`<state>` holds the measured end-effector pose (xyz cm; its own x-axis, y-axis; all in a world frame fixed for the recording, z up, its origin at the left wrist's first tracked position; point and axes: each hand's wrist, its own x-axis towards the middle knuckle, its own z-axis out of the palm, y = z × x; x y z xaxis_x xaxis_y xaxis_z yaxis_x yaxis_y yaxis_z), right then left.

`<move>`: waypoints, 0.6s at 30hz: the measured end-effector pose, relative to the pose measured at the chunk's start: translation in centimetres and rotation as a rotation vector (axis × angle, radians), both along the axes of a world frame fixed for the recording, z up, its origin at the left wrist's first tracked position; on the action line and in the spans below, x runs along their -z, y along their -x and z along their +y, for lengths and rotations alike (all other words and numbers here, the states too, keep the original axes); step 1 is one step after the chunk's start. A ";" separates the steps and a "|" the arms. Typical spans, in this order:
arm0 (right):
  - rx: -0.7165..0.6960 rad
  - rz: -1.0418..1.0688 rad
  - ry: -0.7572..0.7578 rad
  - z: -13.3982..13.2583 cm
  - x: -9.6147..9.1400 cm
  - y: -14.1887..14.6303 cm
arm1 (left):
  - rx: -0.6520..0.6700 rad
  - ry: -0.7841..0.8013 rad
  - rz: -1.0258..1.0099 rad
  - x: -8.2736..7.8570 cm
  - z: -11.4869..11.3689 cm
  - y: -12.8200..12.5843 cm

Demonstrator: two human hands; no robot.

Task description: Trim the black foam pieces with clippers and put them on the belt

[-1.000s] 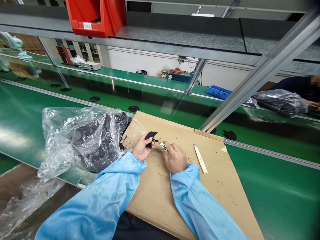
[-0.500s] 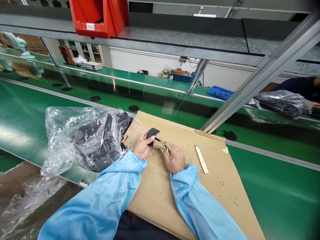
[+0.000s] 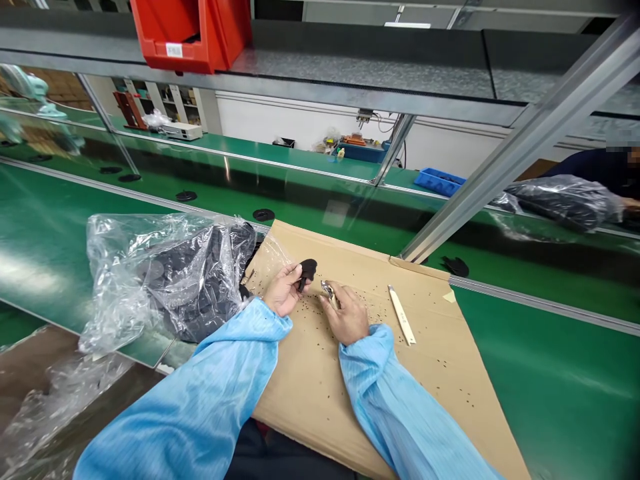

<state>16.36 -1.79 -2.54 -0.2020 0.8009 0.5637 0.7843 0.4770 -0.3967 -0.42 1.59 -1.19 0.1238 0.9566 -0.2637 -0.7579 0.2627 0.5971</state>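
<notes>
a red bin (image 3: 193,33) sits on the grey shelf at the upper left. left of centre lies a clear plastic bag (image 3: 165,273) of dark parts, touching the cardboard sheet (image 3: 440,373) — a pale stick (image 3: 401,315) rests on that sheet, right of centre. a blue tray (image 3: 440,182) and another filled bag (image 3: 563,201) lie at the right — beyond the green belt (image 3: 560,393).

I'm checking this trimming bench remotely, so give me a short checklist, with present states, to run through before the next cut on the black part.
1. Left hand grips the black part: ok.
2. Right hand holds the metal tool: ok.
3. Tool tip meets the part: not ok, a gap shows.
4. Work sits over the cardboard sheet: ok.
5. Cardboard free of scraps: not ok, black specks lie scattered.
6. Tool's edge condition: cannot tell, too small.
</notes>
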 end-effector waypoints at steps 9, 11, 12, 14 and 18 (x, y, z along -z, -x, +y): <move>-0.083 -0.096 0.022 -0.3 -0.3 0.1 | 0.092 0.062 -0.032 0.0 -0.2 0.0; -0.098 -0.131 0.007 -0.3 -0.3 0.2 | 0.128 0.062 -0.047 0.0 -0.3 0.1; -0.106 -0.151 -0.001 -0.3 -0.3 0.2 | 0.146 0.060 -0.047 -0.1 -0.3 0.1; -0.115 -0.189 -0.010 -0.4 -0.3 0.3 | 0.177 0.060 -0.030 -0.1 -0.4 0.2; -0.132 -0.212 -0.007 -0.5 -0.4 0.5 | 0.196 0.065 0.020 -0.4 -0.5 0.1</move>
